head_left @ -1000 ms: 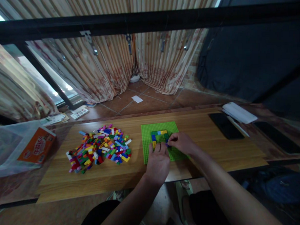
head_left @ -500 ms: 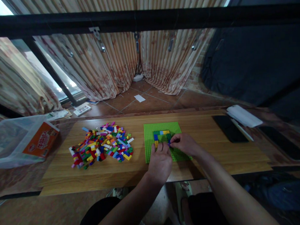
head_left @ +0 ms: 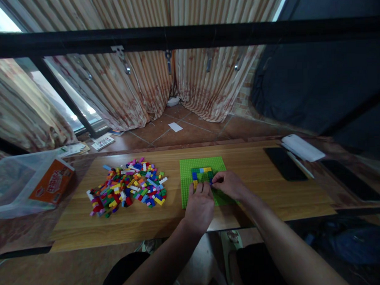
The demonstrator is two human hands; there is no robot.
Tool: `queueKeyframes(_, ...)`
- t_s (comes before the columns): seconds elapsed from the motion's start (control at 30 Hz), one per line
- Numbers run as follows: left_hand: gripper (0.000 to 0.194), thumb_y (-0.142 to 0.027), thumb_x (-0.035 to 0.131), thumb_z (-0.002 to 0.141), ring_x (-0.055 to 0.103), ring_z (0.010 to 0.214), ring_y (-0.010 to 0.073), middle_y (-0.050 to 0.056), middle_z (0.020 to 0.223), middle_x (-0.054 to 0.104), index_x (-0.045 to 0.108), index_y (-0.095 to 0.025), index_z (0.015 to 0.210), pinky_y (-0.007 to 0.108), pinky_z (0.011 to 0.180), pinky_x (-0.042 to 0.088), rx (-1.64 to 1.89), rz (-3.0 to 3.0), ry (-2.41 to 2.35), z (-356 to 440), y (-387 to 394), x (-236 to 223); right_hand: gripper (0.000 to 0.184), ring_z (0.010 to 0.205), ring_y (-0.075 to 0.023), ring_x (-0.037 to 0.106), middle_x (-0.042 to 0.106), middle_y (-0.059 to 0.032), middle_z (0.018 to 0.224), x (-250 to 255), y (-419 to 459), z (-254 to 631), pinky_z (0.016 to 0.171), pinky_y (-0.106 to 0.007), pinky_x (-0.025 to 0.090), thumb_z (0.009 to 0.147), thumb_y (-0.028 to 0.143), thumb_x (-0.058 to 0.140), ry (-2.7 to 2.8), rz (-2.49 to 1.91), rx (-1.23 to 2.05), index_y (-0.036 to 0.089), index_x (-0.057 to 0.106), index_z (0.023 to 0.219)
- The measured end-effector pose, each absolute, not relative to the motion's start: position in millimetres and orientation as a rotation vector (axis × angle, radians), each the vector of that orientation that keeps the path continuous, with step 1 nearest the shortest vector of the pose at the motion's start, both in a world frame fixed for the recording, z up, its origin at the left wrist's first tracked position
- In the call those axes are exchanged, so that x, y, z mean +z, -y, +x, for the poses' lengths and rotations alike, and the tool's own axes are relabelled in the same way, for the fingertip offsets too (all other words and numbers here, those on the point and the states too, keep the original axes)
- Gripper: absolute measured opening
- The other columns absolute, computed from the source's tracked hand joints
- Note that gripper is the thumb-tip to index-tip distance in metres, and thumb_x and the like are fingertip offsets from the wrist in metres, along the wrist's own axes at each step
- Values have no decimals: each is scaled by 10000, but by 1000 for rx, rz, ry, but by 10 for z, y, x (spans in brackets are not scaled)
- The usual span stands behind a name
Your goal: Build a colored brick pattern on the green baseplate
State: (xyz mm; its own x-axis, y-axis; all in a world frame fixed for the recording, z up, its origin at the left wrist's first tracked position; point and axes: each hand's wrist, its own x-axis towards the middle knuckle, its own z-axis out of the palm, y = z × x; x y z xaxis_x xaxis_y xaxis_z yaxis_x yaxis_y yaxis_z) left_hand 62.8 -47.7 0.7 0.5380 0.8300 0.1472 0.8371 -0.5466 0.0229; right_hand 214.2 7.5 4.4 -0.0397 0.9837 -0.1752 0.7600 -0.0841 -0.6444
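A bright green studded baseplate (head_left: 185, 167) lies on the wooden board. On it stands a square outline of toy bricks (head_left: 195, 175) in green, blue, yellow and light blue. My left hand (head_left: 200, 206) rests over the near side of this outline, fingers slightly apart and laid on the bricks, hiding that side. At the right side my right hand (head_left: 230, 184) is closed in a pinch on a small blue brick (head_left: 211, 183), mostly covered by the fingertips. The brick is at the outline's near right corner; whether it is seated there I cannot tell.
A heap of mixed loose bricks (head_left: 132, 184) spreads over the left of the wooden board (head_left: 257, 211). Beyond its left end stands a clear plastic bin (head_left: 13, 177) with an orange label. At the right lie a black tablet (head_left: 284, 164), a white stylus (head_left: 300, 165) and a white case (head_left: 303, 147).
The whole view has shifted slightly as the head moved. Both hands stay at the same places on the brick outline, with hardly any finger movement.
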Motion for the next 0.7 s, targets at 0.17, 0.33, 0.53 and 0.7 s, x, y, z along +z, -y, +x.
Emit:
queueKeyframes(0.17,370,-103,410,879,519,1078,269,140,1214,574,579,-70,1207,495,958,433,-240,-2703,1472,601,482,-34,137,690,-167,623,711,-39,712,47,-92,2192,660,-267,438,693,234,648,1845,-1793,931,154,736,762)
queueKeyframes(0.33,389,-89,394,880,512,1097,269,147,1237,566,553,-59,1234,449,908,472,-242,-2749,1469,588,475,-68,148,686,-174,622,706,-43,698,-11,-135,2181,642,-274,428,691,275,652,1819,-1832,883,162,735,737)
queueKeyframes(0.53,386,-95,385,887,508,1112,270,150,1244,560,551,-57,1234,428,896,484,-226,-2752,1485,599,471,-66,118,665,-168,614,700,-39,683,-54,-150,2164,625,-271,421,661,261,673,1805,-1847,851,168,725,711)
queueKeyframes(0.7,389,-98,375,891,517,1089,277,164,1209,566,550,-44,1234,443,895,483,-206,-2759,1504,633,480,-33,73,650,-161,593,688,-28,659,-104,-159,2170,620,-271,407,649,235,667,1768,-1810,867,180,707,674)
